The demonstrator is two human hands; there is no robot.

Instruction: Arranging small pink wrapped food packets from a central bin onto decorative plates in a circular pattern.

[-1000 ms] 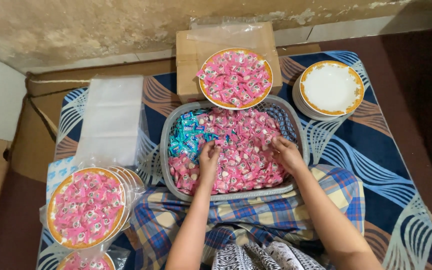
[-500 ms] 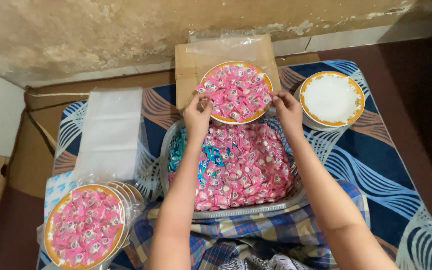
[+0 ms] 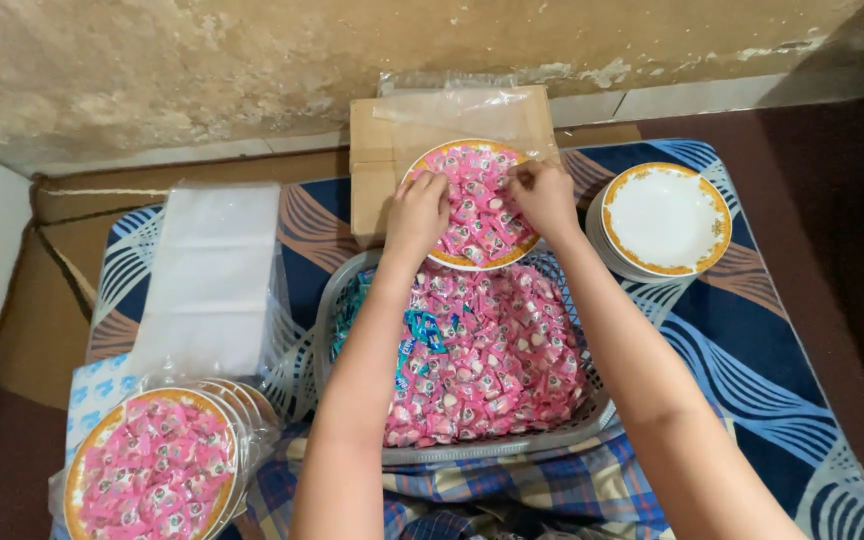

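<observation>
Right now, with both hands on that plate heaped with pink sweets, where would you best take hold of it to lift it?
Probably by the orange rim of the plate of sweets, at opposite left and right edges, coming from the sides. It is shallow, round and heaped, so a level two-sided hold should keep sweets from sliding off. The left hand and right hand already rest near those edges.

A home floor: patterned mat (image 3: pixel 752 340), peeling wall (image 3: pixel 252 70).
</observation>
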